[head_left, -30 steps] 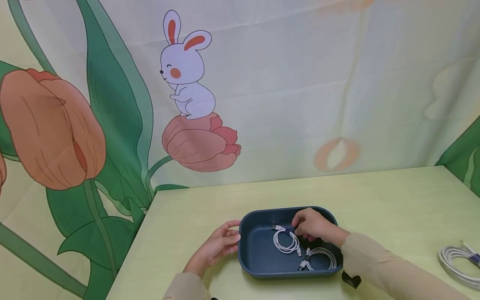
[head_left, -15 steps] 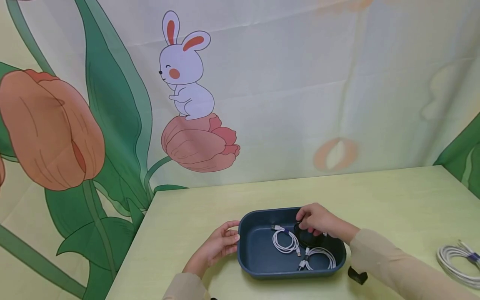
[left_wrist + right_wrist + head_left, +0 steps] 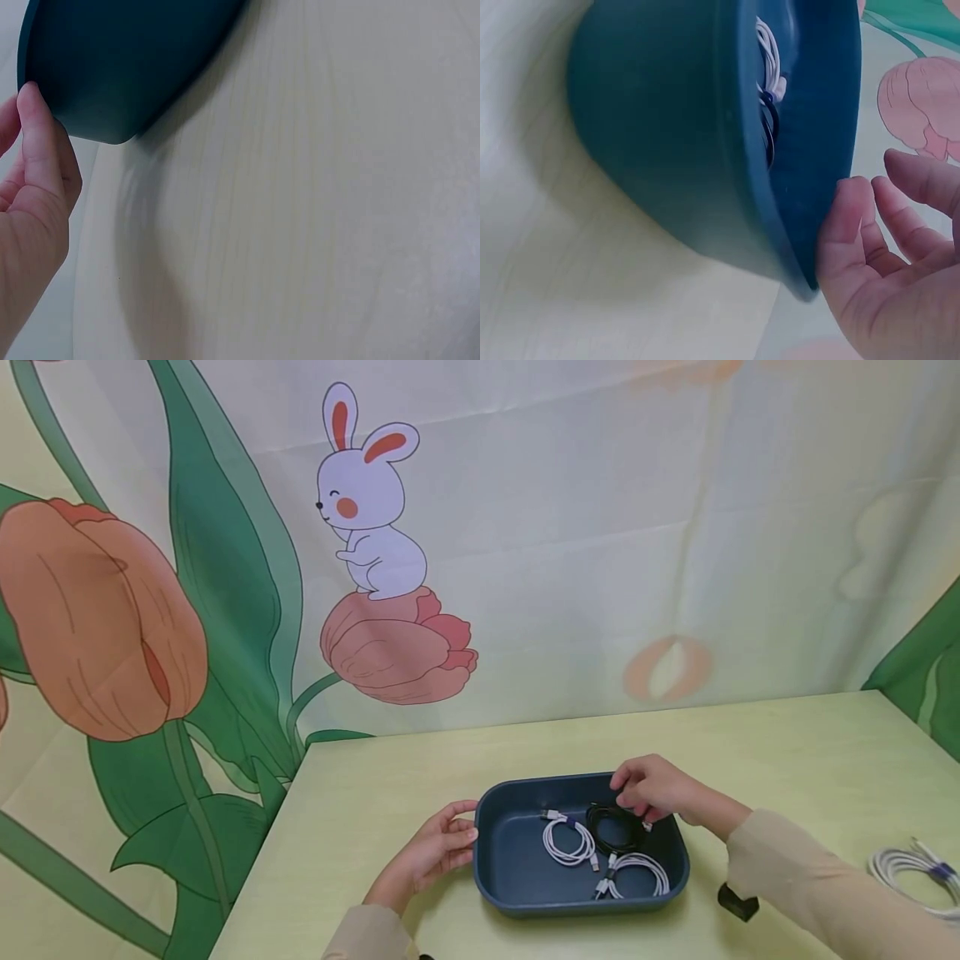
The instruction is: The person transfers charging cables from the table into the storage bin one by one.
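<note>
A dark blue bin (image 3: 510, 906) stands on the table, with three coiled cables inside. One white cable (image 3: 570, 843) with a purple tie lies near the middle, and another white cable (image 3: 637, 872) lies at the near right. Behind that is a black cable (image 3: 613, 828), partly under my right hand. My left hand (image 3: 435, 847) touches the bin's left end with its fingertips and thumb at the rim. Over the back right corner hovers my right hand (image 3: 656, 789), its fingers loosely bent, holding nothing. In the right wrist view its fingers (image 3: 847, 217) are beside the bin's rim.
A larger coil of white cable (image 3: 911, 877) with a purple tie lies at the table's right, partly cut off by the frame. Behind the pale table (image 3: 405, 768) hangs a cloth backdrop (image 3: 540, 568) printed with a rabbit and tulips.
My right hand has let go of the black cable in the bin, risen and drawn back to the right, uncovering the coil. My left hand stays at the bin's left end.
</note>
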Tool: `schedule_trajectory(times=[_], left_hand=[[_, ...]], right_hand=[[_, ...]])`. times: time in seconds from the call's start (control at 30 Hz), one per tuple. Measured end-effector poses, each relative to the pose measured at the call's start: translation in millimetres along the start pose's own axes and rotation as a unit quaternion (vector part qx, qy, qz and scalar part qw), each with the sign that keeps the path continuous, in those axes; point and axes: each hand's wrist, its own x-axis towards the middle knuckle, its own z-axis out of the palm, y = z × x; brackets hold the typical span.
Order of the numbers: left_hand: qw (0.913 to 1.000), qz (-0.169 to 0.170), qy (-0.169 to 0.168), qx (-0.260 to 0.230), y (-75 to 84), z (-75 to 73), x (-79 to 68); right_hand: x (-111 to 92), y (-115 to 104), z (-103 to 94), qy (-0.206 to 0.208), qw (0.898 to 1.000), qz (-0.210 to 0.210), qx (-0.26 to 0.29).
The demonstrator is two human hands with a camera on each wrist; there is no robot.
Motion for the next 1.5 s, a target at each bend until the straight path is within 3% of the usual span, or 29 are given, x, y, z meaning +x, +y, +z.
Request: schedule_trajectory(times=[0.73, 1.5], left_hand=[[0.9998, 0.009, 0.005, 0.017, 0.9, 0.4, 0.0], [0.9996, 0.012, 0.008, 0.024, 2.2, 1.8, -1.4]], right_hand=[[-18.1, 15.1, -41.6, 0.000, 1.000, -0.002, 0.009], [-37.5, 33.4, -74.5, 0.002, 1.000, 0.031, -0.005]])
